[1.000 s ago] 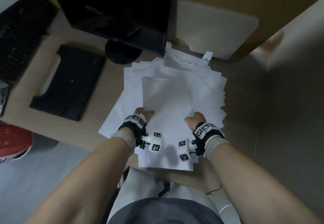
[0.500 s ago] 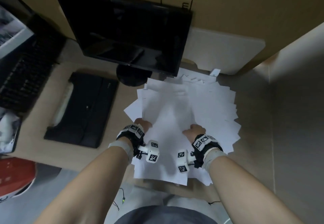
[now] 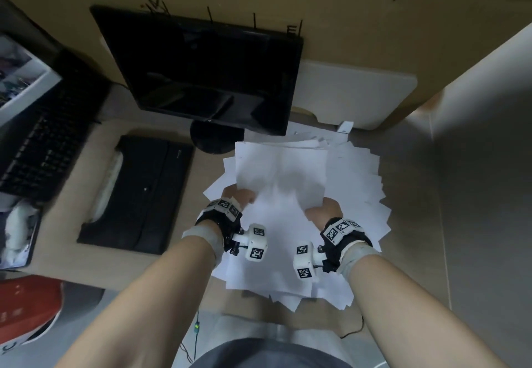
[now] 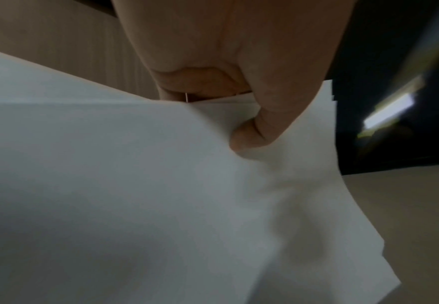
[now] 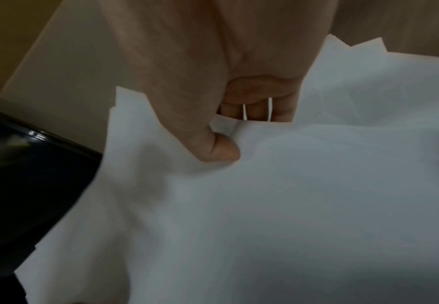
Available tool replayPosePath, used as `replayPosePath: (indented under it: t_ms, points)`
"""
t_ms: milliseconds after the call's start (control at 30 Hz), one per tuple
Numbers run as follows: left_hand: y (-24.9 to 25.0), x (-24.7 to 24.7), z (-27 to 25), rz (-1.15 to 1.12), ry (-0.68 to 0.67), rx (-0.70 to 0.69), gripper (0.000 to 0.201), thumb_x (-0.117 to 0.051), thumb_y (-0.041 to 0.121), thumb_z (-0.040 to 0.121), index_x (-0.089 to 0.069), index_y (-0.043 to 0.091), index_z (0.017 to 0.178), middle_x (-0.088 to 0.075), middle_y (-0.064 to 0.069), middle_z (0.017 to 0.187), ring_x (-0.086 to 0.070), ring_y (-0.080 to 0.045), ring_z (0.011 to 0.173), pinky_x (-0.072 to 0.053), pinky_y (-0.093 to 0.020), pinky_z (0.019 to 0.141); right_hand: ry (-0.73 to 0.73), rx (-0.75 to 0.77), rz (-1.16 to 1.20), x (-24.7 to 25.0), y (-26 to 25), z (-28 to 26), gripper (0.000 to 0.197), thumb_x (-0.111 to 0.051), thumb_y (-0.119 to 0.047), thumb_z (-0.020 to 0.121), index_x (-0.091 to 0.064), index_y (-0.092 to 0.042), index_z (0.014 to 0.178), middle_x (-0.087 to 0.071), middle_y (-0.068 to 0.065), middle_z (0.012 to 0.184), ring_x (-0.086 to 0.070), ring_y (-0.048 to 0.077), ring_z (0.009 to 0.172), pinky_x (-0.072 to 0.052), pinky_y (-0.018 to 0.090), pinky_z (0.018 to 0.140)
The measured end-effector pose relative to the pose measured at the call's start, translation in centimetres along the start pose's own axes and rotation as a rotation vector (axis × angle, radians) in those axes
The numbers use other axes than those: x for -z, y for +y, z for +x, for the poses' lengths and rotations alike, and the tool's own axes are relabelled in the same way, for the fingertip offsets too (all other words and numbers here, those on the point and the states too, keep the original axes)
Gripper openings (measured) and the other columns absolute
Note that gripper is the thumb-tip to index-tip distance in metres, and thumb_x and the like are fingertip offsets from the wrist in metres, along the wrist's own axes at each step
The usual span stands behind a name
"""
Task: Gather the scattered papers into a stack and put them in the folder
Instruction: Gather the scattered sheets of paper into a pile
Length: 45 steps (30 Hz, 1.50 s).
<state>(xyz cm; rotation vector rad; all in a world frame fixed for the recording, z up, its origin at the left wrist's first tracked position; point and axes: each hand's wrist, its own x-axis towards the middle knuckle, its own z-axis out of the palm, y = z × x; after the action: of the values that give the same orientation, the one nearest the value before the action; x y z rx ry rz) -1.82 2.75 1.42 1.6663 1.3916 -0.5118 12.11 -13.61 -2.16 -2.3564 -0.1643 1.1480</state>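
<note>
A fanned bundle of white papers (image 3: pixel 285 183) is held over the desk in front of the monitor. My left hand (image 3: pixel 239 197) grips its left side, thumb on top, fingers underneath. My right hand (image 3: pixel 322 210) grips the right side the same way. In the left wrist view the thumb (image 4: pixel 254 131) pinches the papers (image 4: pixel 135 185). In the right wrist view the thumb (image 5: pixel 218 148) presses onto the papers (image 5: pixel 291 205), fingers curled below. The sheets are misaligned, corners sticking out all round. A black folder (image 3: pixel 144 195) lies closed on the desk to the left.
A black monitor (image 3: pixel 201 71) on its round stand (image 3: pixel 213 137) is just behind the papers. A black keyboard (image 3: pixel 43 143) lies far left. A white board (image 3: pixel 354 100) leans at the back right. A red object (image 3: pixel 26 313) is at lower left. The wooden desk (image 3: pixel 86 267) edge is near me.
Both hands have lifted and bunched the papers, pulling the spread sheets closer together; the top sheet now buckles between the hands. The head view has tilted up, showing more of the monitor.
</note>
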Motion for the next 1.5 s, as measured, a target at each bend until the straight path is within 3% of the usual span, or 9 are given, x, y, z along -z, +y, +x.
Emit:
replayPosePath:
  t_ms: [133, 267, 633, 833, 1067, 1200, 1267, 1400, 1500]
  points:
    - [0.5, -1.9, -1.7, -0.048, -0.006, 0.020, 0.013, -0.060, 0.013, 0.091, -0.060, 0.005, 0.101, -0.056, -0.012, 0.105, -0.057, -0.030, 0.104, -0.045, -0.030, 0.081, -0.074, 0.051, -0.009, 1.0, 1.5, -0.1, 0.011, -0.060, -0.002, 0.080, -0.064, -0.004, 0.090, -0.066, 0.010, 0.092, -0.064, 0.030, 0.090, -0.052, 0.033, 0.073]
    - [1.1, -3.1, -3.6, -0.243, 0.091, 0.005, 0.035, -0.052, 0.007, 0.088, -0.036, 0.021, 0.061, -0.045, -0.002, 0.074, -0.046, -0.023, 0.073, -0.034, -0.020, 0.056, 0.040, -0.010, 0.026, 3.2, 2.5, -1.1, 0.012, -0.055, -0.005, 0.086, -0.057, -0.007, 0.075, -0.056, 0.006, 0.077, -0.057, 0.024, 0.082, -0.051, 0.036, 0.074]
    - [6.2, -0.8, -9.5, -0.702, 0.510, -0.248, 0.014, -0.060, 0.004, 0.067, -0.051, 0.005, 0.079, -0.050, -0.010, 0.074, -0.046, -0.023, 0.067, -0.043, -0.033, 0.064, 0.295, 0.351, 0.535, 7.8, -2.1, -4.3, 0.016, -0.060, -0.003, 0.081, -0.066, -0.013, 0.092, -0.066, 0.004, 0.089, -0.062, 0.025, 0.084, -0.045, 0.026, 0.075]
    - [4.5, -1.3, -8.1, -0.501, 0.393, -0.238, 0.014, -0.054, -0.006, 0.071, -0.051, 0.004, 0.081, -0.053, -0.009, 0.072, -0.053, -0.023, 0.063, -0.043, -0.027, 0.055, 0.200, 0.290, 0.355, 6.8, -0.1, -3.3, 0.051, -0.062, -0.002, 0.079, -0.050, -0.010, 0.127, -0.062, 0.004, 0.112, -0.060, 0.027, 0.099, -0.049, 0.032, 0.088]
    - [4.7, -0.5, -6.4, -0.406, 0.235, -0.213, 0.034, -0.057, -0.004, 0.067, -0.029, 0.013, 0.056, -0.029, -0.003, 0.057, -0.024, -0.019, 0.053, -0.027, -0.021, 0.047, 0.097, 0.204, 0.223, 6.3, -0.4, -1.9, 0.041, -0.068, -0.006, 0.071, -0.060, -0.005, 0.111, -0.063, 0.005, 0.106, -0.060, 0.027, 0.093, -0.046, 0.026, 0.074]
    - [3.9, 0.3, -5.0, -0.411, 0.252, -0.133, 0.036, -0.061, -0.004, 0.079, -0.037, 0.017, 0.063, -0.041, -0.001, 0.063, -0.042, -0.023, 0.064, -0.037, -0.030, 0.064, 0.008, 0.140, 0.137, 6.0, -1.8, -0.8, 0.019, -0.062, -0.001, 0.069, -0.050, -0.004, 0.084, -0.054, 0.003, 0.075, -0.049, 0.023, 0.070, -0.035, 0.015, 0.040]
    - [3.9, 0.4, -3.9, -0.443, 0.276, -0.127, 0.039, -0.064, -0.003, 0.080, -0.038, 0.023, 0.068, -0.045, 0.004, 0.069, -0.047, -0.019, 0.066, -0.041, -0.028, 0.073, 0.048, 0.160, 0.235, 6.1, -2.3, -0.6, 0.022, -0.058, 0.008, 0.069, -0.046, -0.004, 0.083, -0.051, 0.003, 0.072, -0.044, 0.022, 0.066, -0.033, 0.017, 0.043]
    - [4.6, -0.5, -2.2, -0.368, 0.195, -0.159, 0.033, -0.060, -0.011, 0.078, -0.039, 0.011, 0.064, -0.040, -0.002, 0.064, -0.037, -0.024, 0.061, -0.037, -0.017, 0.051, 0.011, 0.190, 0.327, 6.3, -2.9, -0.4, 0.024, -0.057, 0.013, 0.070, -0.058, -0.001, 0.090, -0.055, 0.007, 0.087, -0.048, 0.021, 0.078, -0.038, 0.024, 0.058]
    - [5.9, -0.9, -2.1, -0.349, 0.155, -0.171, 0.018, -0.064, -0.007, 0.077, -0.050, 0.004, 0.077, -0.049, -0.002, 0.070, -0.048, -0.024, 0.074, -0.042, -0.027, 0.068, -0.056, 0.184, 0.287, 6.1, -4.1, 0.0, 0.019, -0.061, 0.008, 0.074, -0.059, -0.002, 0.090, -0.056, 0.005, 0.083, -0.051, 0.022, 0.079, -0.041, 0.022, 0.057]
